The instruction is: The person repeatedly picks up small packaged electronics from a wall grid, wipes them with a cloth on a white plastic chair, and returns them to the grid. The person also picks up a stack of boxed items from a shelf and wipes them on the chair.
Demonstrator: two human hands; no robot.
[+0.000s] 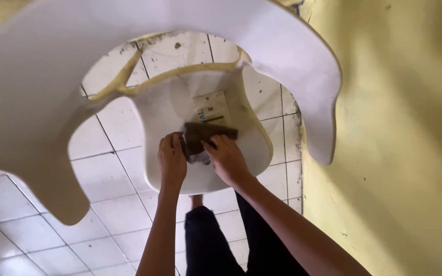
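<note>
**Both hands on the cloth, pressed to the chair seat**

A dark brown, crumpled cloth (204,137) lies against the seat of a white moulded plastic chair (282,56), and I have both hands on it. My left hand (172,159) sits at the cloth's left edge, fingers (169,142) curled narrow around a fold of it. My right hand (227,159) covers the lower right part, fingers (212,147) closed down on the fabric and pressing it to the plastic. A paler grey bit of the cloth shows between my two hands.

The cloth rests near the middle of the seat, just below a pale yellowish rectangular sticker (212,108) that it partly touches at the lower edge. Yellowed grime runs along the seam where the seat meets the back.

The chair's curved back and arms arch wide above and around my hands, close to the camera. Below it lies a white tiled floor (42,232) with dark grout lines and some stains. A yellow painted wall (405,153) fills the right side. My dark trousers (205,245) show beneath my forearms.
</note>
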